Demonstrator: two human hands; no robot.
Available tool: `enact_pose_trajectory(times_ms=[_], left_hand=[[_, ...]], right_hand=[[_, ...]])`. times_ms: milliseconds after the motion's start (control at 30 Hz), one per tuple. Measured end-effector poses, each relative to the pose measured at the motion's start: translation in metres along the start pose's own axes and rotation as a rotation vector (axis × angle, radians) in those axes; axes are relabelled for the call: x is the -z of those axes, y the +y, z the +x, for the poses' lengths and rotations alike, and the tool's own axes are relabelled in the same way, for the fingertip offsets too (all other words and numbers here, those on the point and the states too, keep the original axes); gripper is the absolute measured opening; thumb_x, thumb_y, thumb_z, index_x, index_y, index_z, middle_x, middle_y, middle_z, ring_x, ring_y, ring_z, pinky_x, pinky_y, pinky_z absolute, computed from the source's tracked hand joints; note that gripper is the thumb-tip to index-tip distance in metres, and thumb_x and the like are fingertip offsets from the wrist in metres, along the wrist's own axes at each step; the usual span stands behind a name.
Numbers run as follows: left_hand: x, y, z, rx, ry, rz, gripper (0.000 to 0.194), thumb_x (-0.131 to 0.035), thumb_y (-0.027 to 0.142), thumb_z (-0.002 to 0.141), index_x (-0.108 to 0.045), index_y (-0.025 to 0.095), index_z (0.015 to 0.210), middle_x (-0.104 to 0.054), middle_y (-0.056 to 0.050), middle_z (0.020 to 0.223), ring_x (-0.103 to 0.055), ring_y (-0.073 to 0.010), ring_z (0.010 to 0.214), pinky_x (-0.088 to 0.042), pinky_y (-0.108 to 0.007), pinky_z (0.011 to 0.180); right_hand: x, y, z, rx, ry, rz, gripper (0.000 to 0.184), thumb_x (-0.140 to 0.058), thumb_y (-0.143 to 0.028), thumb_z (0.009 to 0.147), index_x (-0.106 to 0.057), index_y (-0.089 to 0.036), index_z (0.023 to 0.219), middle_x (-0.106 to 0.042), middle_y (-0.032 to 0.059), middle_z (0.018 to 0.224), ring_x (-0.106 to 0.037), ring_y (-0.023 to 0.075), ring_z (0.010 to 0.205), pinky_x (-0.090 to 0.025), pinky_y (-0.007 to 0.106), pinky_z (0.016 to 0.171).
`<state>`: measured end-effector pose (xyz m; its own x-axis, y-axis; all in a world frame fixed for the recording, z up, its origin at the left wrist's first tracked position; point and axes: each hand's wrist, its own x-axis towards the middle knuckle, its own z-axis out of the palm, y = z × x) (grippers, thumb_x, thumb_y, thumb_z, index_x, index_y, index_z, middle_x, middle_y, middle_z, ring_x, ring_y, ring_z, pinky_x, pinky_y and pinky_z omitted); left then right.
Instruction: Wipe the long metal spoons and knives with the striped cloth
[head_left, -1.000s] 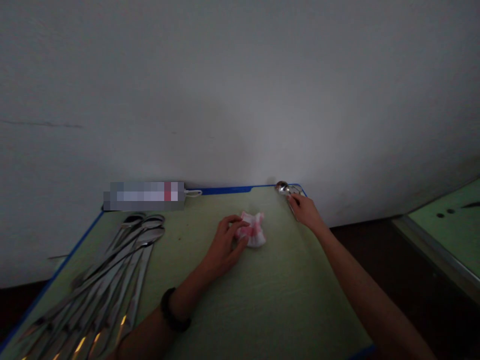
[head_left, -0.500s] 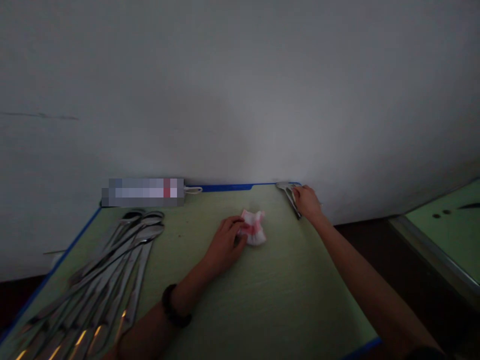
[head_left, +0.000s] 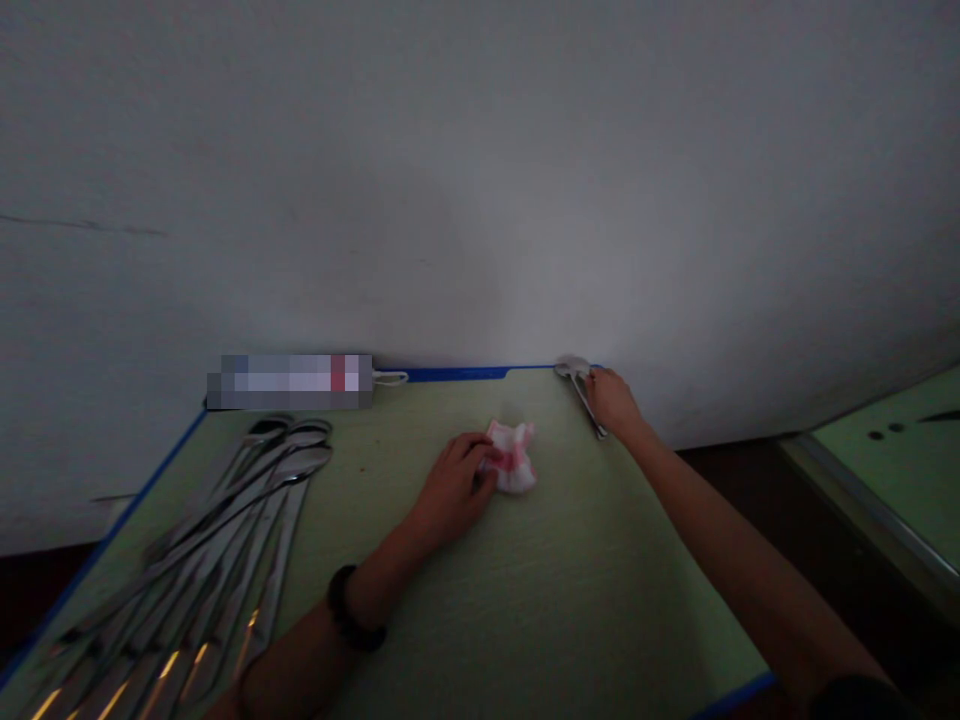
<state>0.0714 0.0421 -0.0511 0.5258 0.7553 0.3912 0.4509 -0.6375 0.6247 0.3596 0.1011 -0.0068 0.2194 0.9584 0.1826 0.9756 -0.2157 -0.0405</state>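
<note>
Left hand: the left hand (head_left: 454, 488) lies low over the middle of the worktop (head_left: 525, 610), its fingers loosely curled at the left edge of the cloth; whether they grip it, I cannot tell.
Pink-and-white cloth: the crumpled cloth (head_left: 516, 462) sits on the worktop between the two hands, just right of the left fingertips.
Right hand: the right hand (head_left: 616, 402) reaches to the far right corner, fingers bunched together against the spoon there; whether they grasp it or only touch it, I cannot tell.
Corner spoon: the metal spoon (head_left: 589, 405) has its bowl toward the wall (head_left: 480, 180) and its handle slanting toward the near side; a second one may overlap it.
Spoon pile: long-handled metal spoons (head_left: 225, 540) overlap on the left side, most bowls toward the wall.
Back left: a pixelated oblong item (head_left: 289, 382) with a white loop (head_left: 390, 378) at its right end.
Worktop rim: blue edging (head_left: 457, 376).
Left wrist: black bracelet (head_left: 352, 608).
</note>
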Motion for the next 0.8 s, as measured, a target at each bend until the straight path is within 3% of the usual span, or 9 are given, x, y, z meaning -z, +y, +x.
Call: enact_pose_trajectory(times_ms=[267,800], left_hand=[[0.000,0.001,0.000,0.007,-0.007,0.014,0.022,-0.049,0.015,0.082,-0.060,0.020,0.101,-0.052,-0.008,0.111,-0.048,-0.0227,0.106,-0.040,-0.041,0.095],[0.001,0.002,0.000,0.011,-0.034,0.038,0.022,-0.049,0.013,0.082,-0.060,0.020,0.101,-0.052,-0.007,0.111,-0.048,-0.0219,0.106,-0.040,-0.039,0.095]], right_hand=[[0.003,-0.004,0.004,-0.013,-0.067,-0.071,0.040,-0.030,-0.028,0.090,-0.062,-0.007,0.102,-0.065,0.0204,0.097,-0.063,0.0259,0.085,-0.044,0.033,0.076],[0.001,-0.009,0.012,0.043,-0.177,-0.190,0.039,-0.028,-0.017,0.089,-0.062,-0.009,0.105,-0.063,0.0184,0.107,-0.061,0.0243,0.095,-0.044,0.033,0.081]])
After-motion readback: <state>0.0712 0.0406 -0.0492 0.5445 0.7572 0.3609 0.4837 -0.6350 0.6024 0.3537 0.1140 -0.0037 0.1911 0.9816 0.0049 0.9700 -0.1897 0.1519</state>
